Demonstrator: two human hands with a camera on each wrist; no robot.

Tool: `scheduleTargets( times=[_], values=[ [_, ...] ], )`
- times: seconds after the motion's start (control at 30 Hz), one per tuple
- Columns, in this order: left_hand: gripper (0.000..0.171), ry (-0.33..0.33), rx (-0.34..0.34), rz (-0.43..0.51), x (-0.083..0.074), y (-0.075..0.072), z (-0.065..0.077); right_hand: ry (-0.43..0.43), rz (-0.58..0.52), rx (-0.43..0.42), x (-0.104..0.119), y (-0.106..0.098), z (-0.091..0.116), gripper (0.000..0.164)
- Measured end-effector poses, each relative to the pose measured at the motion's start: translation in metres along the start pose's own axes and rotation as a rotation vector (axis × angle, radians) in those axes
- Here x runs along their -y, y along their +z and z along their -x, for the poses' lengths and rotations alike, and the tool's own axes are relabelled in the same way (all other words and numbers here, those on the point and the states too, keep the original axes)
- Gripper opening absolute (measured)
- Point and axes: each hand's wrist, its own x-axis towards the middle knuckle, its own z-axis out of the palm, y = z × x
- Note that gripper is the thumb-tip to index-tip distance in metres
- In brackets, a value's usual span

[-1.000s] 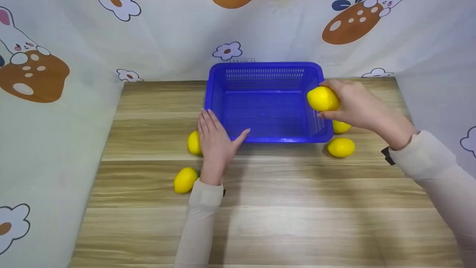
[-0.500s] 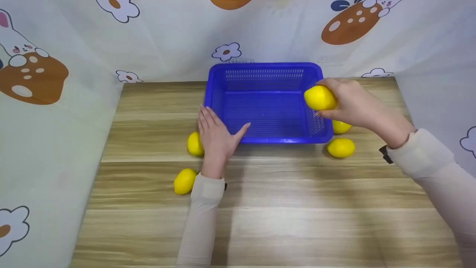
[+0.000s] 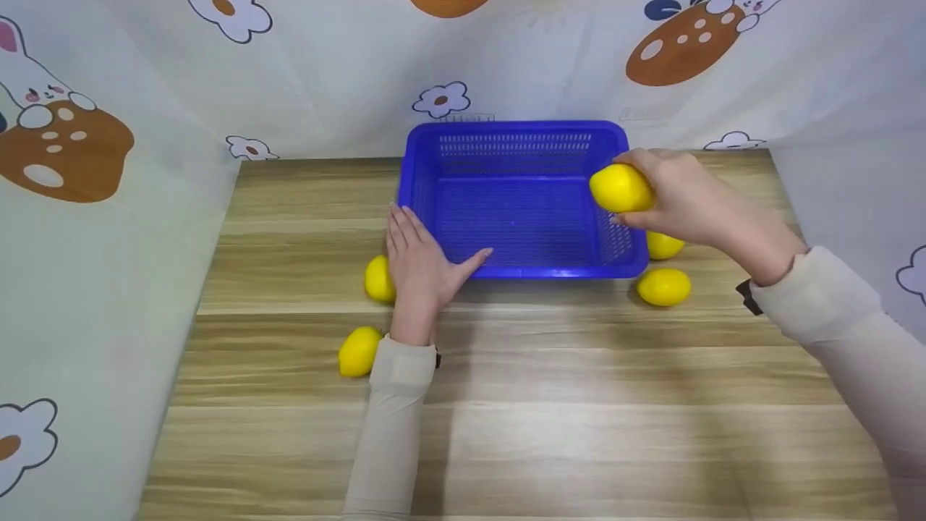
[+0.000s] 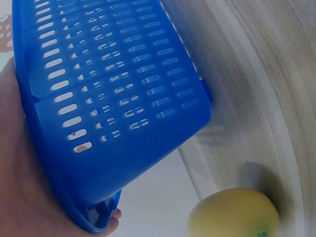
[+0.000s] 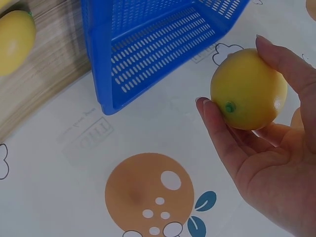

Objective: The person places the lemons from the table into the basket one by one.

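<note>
In the head view, a blue plastic basket (image 3: 514,271) with slotted walls stands at the back of the wooden table. My left hand (image 3: 419,268) rests on its front left corner, fingers straight and thumb spread along the front rim. Above the basket's right rim, my right hand (image 3: 687,199) holds a yellow lemon (image 3: 621,188) between thumb and fingers. The right wrist view shows the green stem end of this lemon (image 5: 249,89), clear of the basket wall. Inside the basket, the visible floor (image 3: 506,217) bears nothing.
Two lemons lie left of the basket: one (image 3: 378,278) partly behind my left hand, another (image 3: 359,352) nearer. To the right are a lemon (image 3: 664,287) and one (image 3: 664,246) partly hidden by the basket and hand. A patterned white sheet (image 3: 325,87) hangs behind the table.
My right hand has shifted slightly left and up with the lemon, over the basket's right rim. My left hand has slid a little forward at the corner. The basket has stayed put.
</note>
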Motion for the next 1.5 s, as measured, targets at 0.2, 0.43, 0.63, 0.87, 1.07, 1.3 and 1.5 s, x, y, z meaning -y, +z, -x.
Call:
scheduleTargets(
  times=[0.2, 0.43, 0.63, 0.87, 1.07, 1.3, 1.5],
  values=[
    [0.141, -0.003, 0.006, -0.003, 0.0, 0.001, 0.0, 0.008, -0.012, 0.015, 0.001, -0.001, -0.001, 0.066],
    [0.139, -0.007, -0.004, -0.011, 0.0, 0.002, 0.0, -0.02, 0.003, 0.004, 0.005, -0.004, -0.007, 0.065],
    [0.138, -0.004, -0.008, -0.004, 0.0, 0.001, 0.001, -0.045, 0.01, 0.001, 0.009, -0.007, -0.014, 0.064],
    [0.137, -0.003, 0.016, 0.001, -0.001, 0.0, 0.001, -0.054, 0.028, 0.015, 0.012, -0.011, -0.02, 0.063],
    [0.137, -0.002, 0.015, -0.007, -0.001, -0.001, 0.001, -0.043, 0.025, 0.033, 0.011, -0.012, -0.026, 0.063],
    [0.137, -0.006, 0.02, -0.02, -0.002, -0.001, 0.001, -0.036, 0.031, 0.058, 0.013, -0.014, -0.034, 0.062],
    [0.136, -0.01, 0.023, -0.013, -0.001, 0.0, 0.0, -0.027, 0.033, 0.072, 0.016, -0.015, -0.041, 0.064]
  ],
)
